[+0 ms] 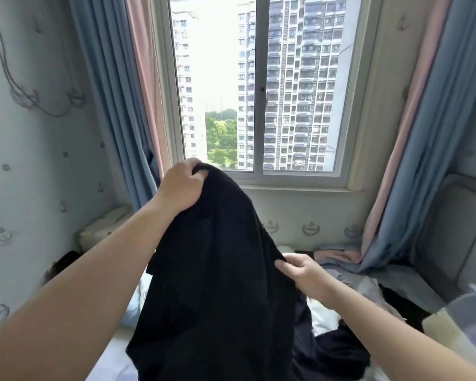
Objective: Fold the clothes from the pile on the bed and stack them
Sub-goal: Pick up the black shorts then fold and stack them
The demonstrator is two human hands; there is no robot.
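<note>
a loose black fabric garment (217, 270) hangs in the air over the pale patterned bed (107, 364), its lower hem dropping out of view at the bottom edge. to its right, a rumpled pile of dark and light clothes (338, 350) lies on the bed, partly hidden behind the garment. the right hand (300, 270) pinches the garment's right edge, fingers curled onto the cloth. higher up, the left hand (180, 185) clenches the bunched top of the garment and holds it raised. a grey padded headboard (456, 229) stands at the right. beyond the bed, blue and pink curtains (412, 166) frame a white sliding window (258, 86), and tall apartment blocks show through the glass.
</note>
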